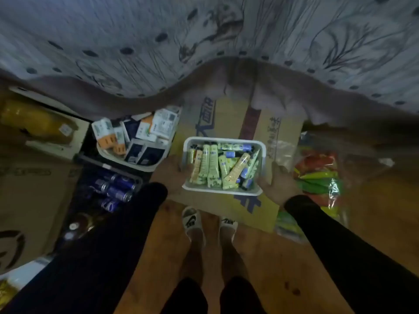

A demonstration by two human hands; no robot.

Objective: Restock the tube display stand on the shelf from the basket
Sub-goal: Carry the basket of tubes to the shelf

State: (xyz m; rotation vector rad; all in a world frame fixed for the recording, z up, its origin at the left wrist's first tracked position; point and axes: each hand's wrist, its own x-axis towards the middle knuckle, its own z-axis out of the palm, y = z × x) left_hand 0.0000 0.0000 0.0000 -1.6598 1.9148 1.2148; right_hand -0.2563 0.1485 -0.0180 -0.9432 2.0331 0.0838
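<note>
Head view, basket (262, 155) of tubes (213, 166) gripped between left hand (170, 175), right hand (277, 188)

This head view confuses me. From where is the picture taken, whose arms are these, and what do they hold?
The camera sits on a person's head and looks down, so you see their own two arms in black sleeves and their feet in white slippers. The left hand and the right hand hold a small white plastic basket by its two sides. It is full of pale green and orange tubes. Below it lies a flat brown cardboard box on the floor. At the left stands another white tub of small boxes.
</note>
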